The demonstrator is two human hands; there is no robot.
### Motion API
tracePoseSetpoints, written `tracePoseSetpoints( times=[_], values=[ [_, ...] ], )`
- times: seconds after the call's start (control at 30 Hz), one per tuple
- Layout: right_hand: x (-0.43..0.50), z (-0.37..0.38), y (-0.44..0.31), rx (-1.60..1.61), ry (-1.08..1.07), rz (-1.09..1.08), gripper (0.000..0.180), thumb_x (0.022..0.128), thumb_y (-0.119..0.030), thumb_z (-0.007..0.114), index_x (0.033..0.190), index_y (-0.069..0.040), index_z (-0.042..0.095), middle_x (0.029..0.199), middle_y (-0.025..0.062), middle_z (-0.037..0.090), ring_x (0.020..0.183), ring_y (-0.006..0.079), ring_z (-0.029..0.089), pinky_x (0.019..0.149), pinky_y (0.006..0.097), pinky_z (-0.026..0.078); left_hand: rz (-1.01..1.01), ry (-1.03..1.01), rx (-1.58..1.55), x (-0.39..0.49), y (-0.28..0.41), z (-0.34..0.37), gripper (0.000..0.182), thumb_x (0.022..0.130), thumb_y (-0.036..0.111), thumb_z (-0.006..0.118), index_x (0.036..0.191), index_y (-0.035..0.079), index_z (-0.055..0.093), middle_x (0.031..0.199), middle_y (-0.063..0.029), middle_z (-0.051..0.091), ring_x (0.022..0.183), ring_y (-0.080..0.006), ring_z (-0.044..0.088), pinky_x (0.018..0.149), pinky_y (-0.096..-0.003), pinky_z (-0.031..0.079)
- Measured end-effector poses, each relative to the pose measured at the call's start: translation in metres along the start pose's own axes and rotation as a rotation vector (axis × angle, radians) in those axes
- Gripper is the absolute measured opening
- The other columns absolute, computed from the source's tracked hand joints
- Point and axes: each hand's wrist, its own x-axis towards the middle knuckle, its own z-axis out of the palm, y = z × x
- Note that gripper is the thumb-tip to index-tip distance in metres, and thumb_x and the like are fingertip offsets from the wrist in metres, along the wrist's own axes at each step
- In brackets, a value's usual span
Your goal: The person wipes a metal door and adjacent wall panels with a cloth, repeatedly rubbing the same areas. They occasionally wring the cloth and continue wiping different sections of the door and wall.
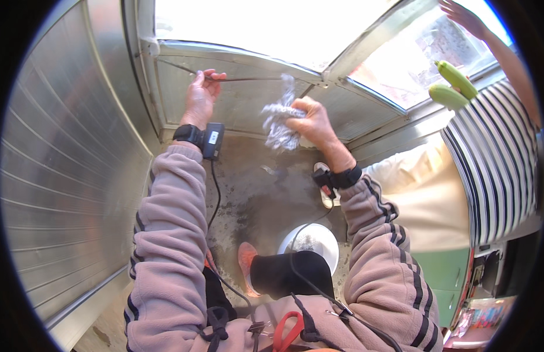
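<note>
My left hand (pixel 200 99) is raised at the left, its thumb and fingers closed around a thin dark cord (pixel 250 79). That cord stretches across the front of a metal-framed lower panel (pixel 243 103), beneath a bright window (pixel 263 22). To the right, my right hand (pixel 313 121) grips a crumpled grey-and-white cloth (pixel 281 127). The upper end of the cloth sticks up and overlaps the cord; whether it wraps around the cord I cannot tell. Strapped to my wrists are a dark box (pixel 213 141) and a smaller black device (pixel 324 182), each with a cable.
A white basin (pixel 329 242) stands on the wet concrete floor (pixel 272 198), partly behind my leg. At the left rises a ribbed metal door (pixel 73 154). A person in a striped top (pixel 492 163) stands close on the right, beside two green squashes (pixel 457 79) and a green cabinet (pixel 443 268).
</note>
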Motion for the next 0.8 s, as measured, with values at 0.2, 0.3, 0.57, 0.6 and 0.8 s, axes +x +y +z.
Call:
tracePoseSetpoints(
  times=[0.2,0.3,0.57,0.6,0.8],
  values=[
    [-0.098,0.014,-0.004,0.761,-0.244,0.274,0.016,0.095,-0.003,0.083,0.11,-0.002,0.079,0.1,0.003,0.081,0.088,0.0094,0.074,0.079,0.0255,0.058,-0.044,-0.074,-0.119,0.011,-0.007,-0.011,0.037,0.123,0.037,0.044,0.134,0.009,0.066,0.134,-0.0127,0.077,0.126,-0.0217,0.07,0.101,-0.0372,0.052],
    [-0.127,0.016,-0.013,0.817,-0.316,0.296,0.017,0.094,-0.003,0.084,0.11,-0.003,0.078,0.097,0.0008,0.079,0.087,0.0075,0.072,0.08,0.0245,0.056,-0.082,-0.071,-0.202,0.006,-0.002,-0.005,0.039,0.121,0.041,0.049,0.138,0.009,0.064,0.142,-0.0131,0.073,0.135,-0.0221,0.066,0.105,-0.0378,0.05],
    [-0.134,0.002,-0.04,0.803,-0.365,0.3,0.016,0.094,-0.009,0.086,0.107,-0.005,0.077,0.093,-0.0015,0.076,0.086,0.0069,0.07,0.076,0.0267,0.056,-0.168,-0.078,0.013,-0.029,0.025,0.038,0.069,0.114,0.049,0.064,0.163,0.003,0.045,0.17,-0.0178,0.05,0.155,-0.0284,0.05,0.124,-0.0436,0.044],
    [-0.129,-0.001,-0.044,0.811,-0.342,0.313,0.017,0.094,-0.009,0.086,0.107,-0.005,0.077,0.094,-0.0014,0.077,0.087,0.0071,0.07,0.076,0.0269,0.056,-0.212,-0.158,0.058,-0.041,0.027,0.039,0.069,0.114,0.049,0.064,0.164,0.005,0.046,0.169,-0.0173,0.051,0.155,-0.0283,0.051,0.123,-0.0435,0.045],
    [-0.153,-0.024,-0.102,0.88,-0.161,0.178,0.014,0.097,-0.007,0.083,0.11,-0.004,0.077,0.098,0.0004,0.078,0.089,0.0077,0.07,0.08,0.0269,0.056,-0.416,-0.495,0.35,-0.202,0.059,0.077,0.063,0.116,0.053,0.059,0.163,0.012,0.052,0.158,-0.0114,0.059,0.144,-0.0228,0.057,0.117,-0.0427,0.051]
  ],
)
